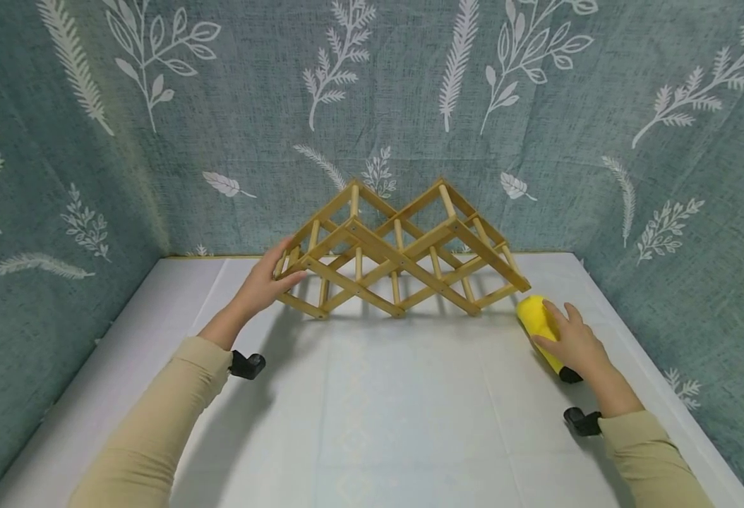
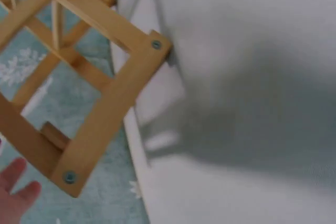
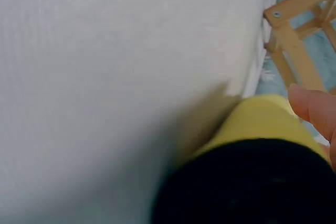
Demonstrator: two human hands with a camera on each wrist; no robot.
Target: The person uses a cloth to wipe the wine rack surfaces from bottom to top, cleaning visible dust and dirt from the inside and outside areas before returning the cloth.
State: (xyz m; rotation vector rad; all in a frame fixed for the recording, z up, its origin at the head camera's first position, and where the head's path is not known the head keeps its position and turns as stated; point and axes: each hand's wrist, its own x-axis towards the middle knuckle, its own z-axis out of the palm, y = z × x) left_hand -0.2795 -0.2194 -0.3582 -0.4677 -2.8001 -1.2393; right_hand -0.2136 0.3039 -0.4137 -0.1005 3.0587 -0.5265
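Observation:
A light wooden folding rack (image 1: 404, 261), made of crossed slats joined by round dowels, stands at the back of the white table. My left hand (image 1: 264, 279) grips its left end, the thumb in front and fingers behind. In the left wrist view, fingertips (image 2: 21, 195) show close beside the rack's end slats (image 2: 105, 124). On the right, my right hand (image 1: 575, 342) holds a yellow cylindrical bottle (image 1: 537, 317) with a black end (image 3: 247, 182). The bottle is tilted, its yellow end toward the rack's right foot. My palm hides part of its side.
Blue-green fabric with white leaf prints (image 1: 404, 85) hangs behind the table and along both sides. The white table (image 1: 404, 402) stretches in front of the rack. Small black wrist cameras (image 1: 248, 365) project inward from both sleeves.

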